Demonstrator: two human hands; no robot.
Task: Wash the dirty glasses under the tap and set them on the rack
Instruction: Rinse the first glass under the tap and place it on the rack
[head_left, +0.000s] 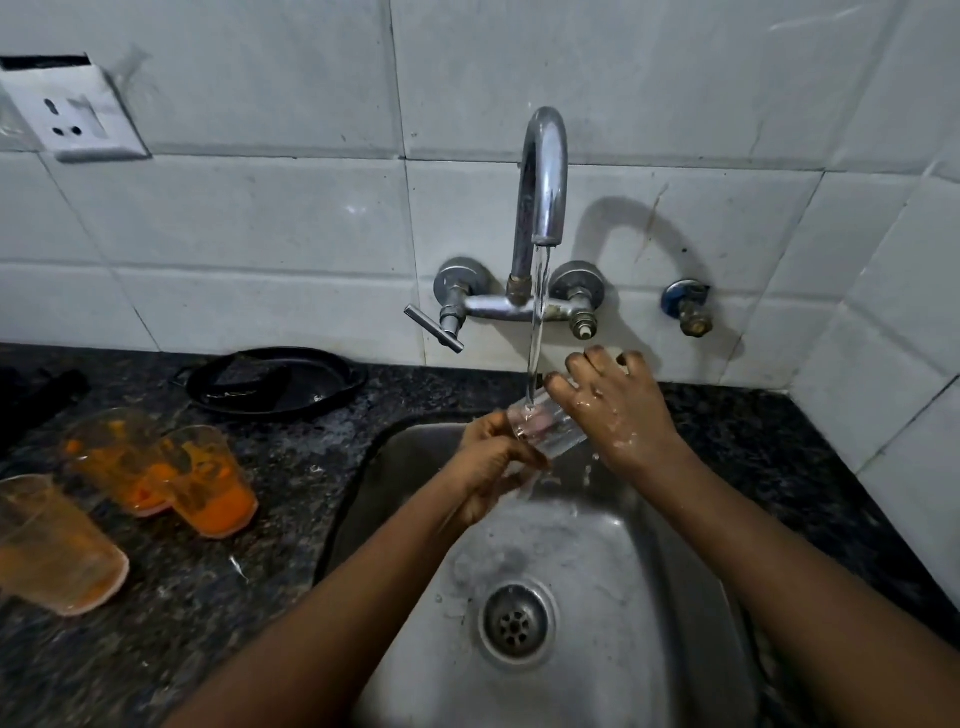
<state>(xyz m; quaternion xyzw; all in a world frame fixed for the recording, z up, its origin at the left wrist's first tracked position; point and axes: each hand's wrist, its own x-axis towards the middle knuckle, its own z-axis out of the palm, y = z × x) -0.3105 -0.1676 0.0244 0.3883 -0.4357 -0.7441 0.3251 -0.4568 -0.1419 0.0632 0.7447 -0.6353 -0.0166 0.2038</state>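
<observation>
One clear glass (545, 426) tilted under the tap (543, 176) stream, gripped by left hand (493, 467); right hand (613, 410) spread over it; three orange-stained glasses (156, 473) waiting on desk (291, 467); no rack visible; task likely early.

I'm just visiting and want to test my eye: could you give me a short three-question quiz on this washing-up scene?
1. True or false: water is running from the tap.
2. How many dirty orange-stained glasses wait on the counter?
3. Which hand has fingers inside the clear glass held over the sink: A left hand, B right hand?

Key: 1 true. 2 three. 3 B; the left hand grips the glass from outside.
</observation>
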